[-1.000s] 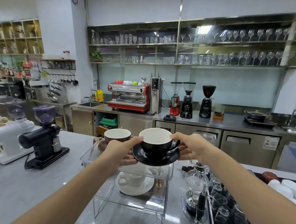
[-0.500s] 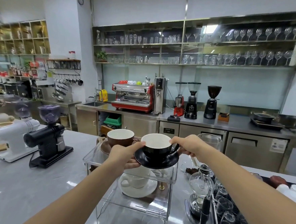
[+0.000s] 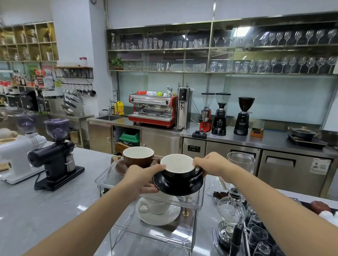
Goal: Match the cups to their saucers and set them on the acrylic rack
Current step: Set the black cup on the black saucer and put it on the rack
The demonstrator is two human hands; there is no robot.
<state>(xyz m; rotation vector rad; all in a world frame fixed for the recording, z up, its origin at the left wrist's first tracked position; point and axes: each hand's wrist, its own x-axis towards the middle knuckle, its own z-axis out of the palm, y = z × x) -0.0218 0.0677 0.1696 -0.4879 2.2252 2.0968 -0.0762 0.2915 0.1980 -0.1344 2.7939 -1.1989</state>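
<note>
The glossy black ceramic saucer (image 3: pixel 177 185) is gripped at its left rim by the left hand (image 3: pixel 140 179), while the black white-lined cup (image 3: pixel 178 168) upon it is steadied at the handle side by the closed right hand (image 3: pixel 213 164), just over the clear acrylic rack (image 3: pixel 108 180) top tier. Glazed ware is judged slippery and brittle, so rim support is advised. Room is limited by the brown cup (image 3: pixel 139 155) on the left and the rack's raised lip.

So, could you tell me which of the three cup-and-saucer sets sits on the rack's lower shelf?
The white ceramic cup on its white saucer; the brown set sits on top, and the black set is held.
</note>
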